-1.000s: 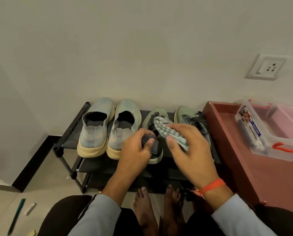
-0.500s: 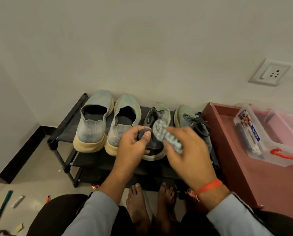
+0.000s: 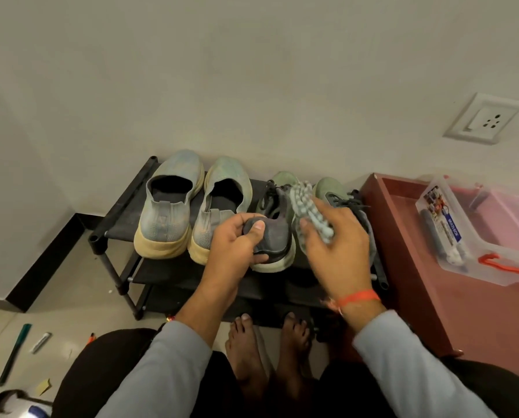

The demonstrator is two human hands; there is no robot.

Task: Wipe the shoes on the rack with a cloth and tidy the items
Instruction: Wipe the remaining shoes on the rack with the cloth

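Four shoes sit in a row on the top tier of the black rack [image 3: 122, 206], and only the head view shows them. The left hand [image 3: 234, 245] grips the heel of the dark green shoe [image 3: 274, 218], third from the left, thumb pressed on the heel collar and fingers curled under the sole edge. The right hand [image 3: 336, 251] pinches the checked cloth [image 3: 308, 206], bunched and blurred, at the shoe's right flank, between it and the other green shoe [image 3: 332, 191]. So both grips are closed, one on the shoe and one on the cloth.

To do this step well, I judge the left hand should keep the heel steady so the shoe does not slide along the fabric shelf, while the cloth runs in long strokes from heel to toe, following the pale sole rim where dirt gathers. Refolding to a clean face before moving on would help. The laces look loose and could snag the cloth. The two blue slip-on shoes [image 3: 167, 206] lie just to the left.

Against the frame half a second ago, the cloth has travelled forward and up along the shoe's side, the right hand has moved with it, and the left thumb has stayed on the heel. The camera has tipped slightly, showing more floor at lower left.
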